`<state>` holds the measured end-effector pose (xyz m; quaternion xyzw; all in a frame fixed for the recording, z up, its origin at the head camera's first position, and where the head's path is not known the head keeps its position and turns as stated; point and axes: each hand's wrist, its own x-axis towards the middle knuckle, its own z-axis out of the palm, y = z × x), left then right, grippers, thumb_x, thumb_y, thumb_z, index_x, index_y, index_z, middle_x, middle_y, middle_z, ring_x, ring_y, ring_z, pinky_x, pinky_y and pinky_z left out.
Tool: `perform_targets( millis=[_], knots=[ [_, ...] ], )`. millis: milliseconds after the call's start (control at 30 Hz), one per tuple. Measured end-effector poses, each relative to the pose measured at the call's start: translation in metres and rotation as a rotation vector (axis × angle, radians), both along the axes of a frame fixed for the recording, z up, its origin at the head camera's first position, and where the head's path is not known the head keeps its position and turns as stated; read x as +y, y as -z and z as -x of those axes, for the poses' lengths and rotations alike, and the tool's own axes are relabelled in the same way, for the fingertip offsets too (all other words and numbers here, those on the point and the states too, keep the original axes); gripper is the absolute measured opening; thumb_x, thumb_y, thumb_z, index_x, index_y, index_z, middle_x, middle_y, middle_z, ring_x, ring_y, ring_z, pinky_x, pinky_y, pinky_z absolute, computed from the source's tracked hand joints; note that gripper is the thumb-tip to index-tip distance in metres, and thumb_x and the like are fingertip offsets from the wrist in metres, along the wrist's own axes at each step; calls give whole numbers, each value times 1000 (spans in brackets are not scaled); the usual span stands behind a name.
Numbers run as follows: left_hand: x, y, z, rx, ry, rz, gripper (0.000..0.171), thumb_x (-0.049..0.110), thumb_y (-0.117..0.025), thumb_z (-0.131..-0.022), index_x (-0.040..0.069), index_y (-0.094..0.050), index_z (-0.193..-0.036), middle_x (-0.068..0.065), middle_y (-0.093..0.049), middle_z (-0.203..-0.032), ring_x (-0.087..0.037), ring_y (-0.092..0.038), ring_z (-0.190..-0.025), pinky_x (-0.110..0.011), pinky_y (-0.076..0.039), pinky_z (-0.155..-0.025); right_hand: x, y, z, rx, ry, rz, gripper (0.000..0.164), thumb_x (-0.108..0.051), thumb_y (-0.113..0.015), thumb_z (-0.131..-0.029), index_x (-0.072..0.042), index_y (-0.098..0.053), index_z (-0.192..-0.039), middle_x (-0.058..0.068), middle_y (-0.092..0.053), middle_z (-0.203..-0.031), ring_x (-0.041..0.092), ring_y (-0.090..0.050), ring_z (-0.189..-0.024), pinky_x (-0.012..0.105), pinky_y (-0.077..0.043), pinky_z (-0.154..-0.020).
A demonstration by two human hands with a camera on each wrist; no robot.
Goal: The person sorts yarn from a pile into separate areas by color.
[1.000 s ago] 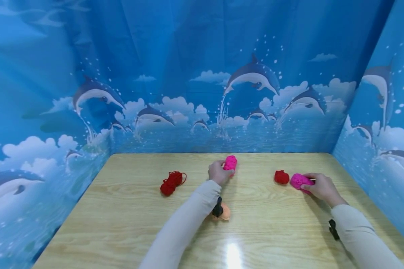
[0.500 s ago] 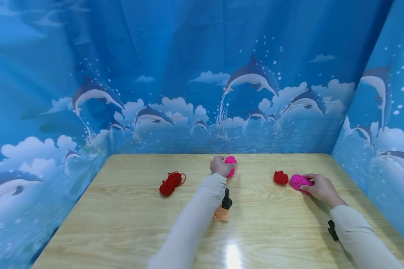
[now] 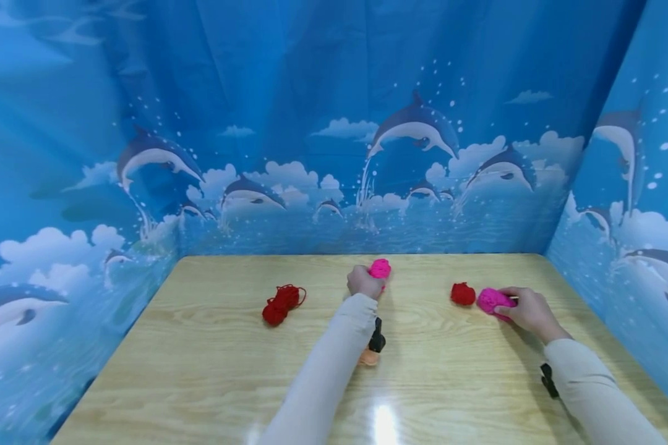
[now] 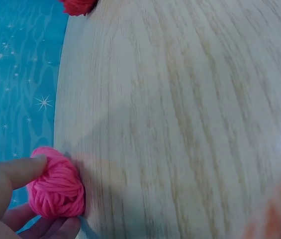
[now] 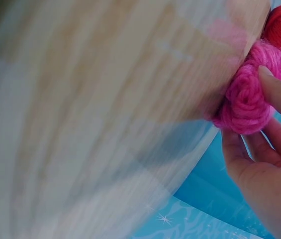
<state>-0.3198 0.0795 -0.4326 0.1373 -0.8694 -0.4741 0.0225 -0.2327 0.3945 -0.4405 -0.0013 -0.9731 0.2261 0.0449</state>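
Near the back edge of the table my left hand [image 3: 364, 282] holds a bright pink ball of yarn [image 3: 380, 269]; in the left wrist view the thumb lies on top of it and the fingers curl under its far side. My right hand [image 3: 530, 310] grips a darker pink ball of yarn [image 3: 493, 300] at the right, thumb and fingers around it, as the right wrist view shows. Just left of that ball sits a small red ball of yarn [image 3: 463, 294]. A peach ball of yarn [image 3: 370, 357] is partly hidden under the left forearm.
A dark red skein of yarn [image 3: 281, 305] with a loose loop lies left of centre on the wooden table [image 3: 189, 371]. Blue dolphin-print curtains [image 3: 289, 228] rise along the table's back and sides.
My left hand and forearm have shifted slightly right, and the bright pink yarn ball has turned in the fingers. The forearm covers more of the peach ball. The right hand keeps its place.
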Motion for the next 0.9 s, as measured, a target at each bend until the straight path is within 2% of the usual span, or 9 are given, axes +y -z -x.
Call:
perform_targets(
  millis=[400,667,900],
  knots=[
    [-3,-1,-1,3,-5,9,13,10,-80,-76,4,-71,-84,-9,-69,-83,-25,-65,-81,-35,-56,-70,-2,-3,-2,-14,5,-1,45,-13,-72,-84,15,-58,-116,36,-59,-109,47,-57,-95,56,-48,-80],
    [-8,-8,2,-12,29,-56,14,5,-76,-79,5,-74,-93,-8,-70,-91,-25,-66,-90,-35,-57,-74,-2,-4,0,-24,8,-1,46,-13,-71,-84,15,-57,-118,37,-57,-113,50,-54,-100,58,-46,-84],
    [-6,-16,-1,-31,81,-74,16,9,-81,-76,8,-77,-92,-7,-71,-92,-24,-66,-92,-33,-57,-71,-2,-2,-1,-47,14,-2,48,-14,-71,-85,15,-56,-120,38,-55,-116,52,-52,-103,60,-45,-86]
  ],
)
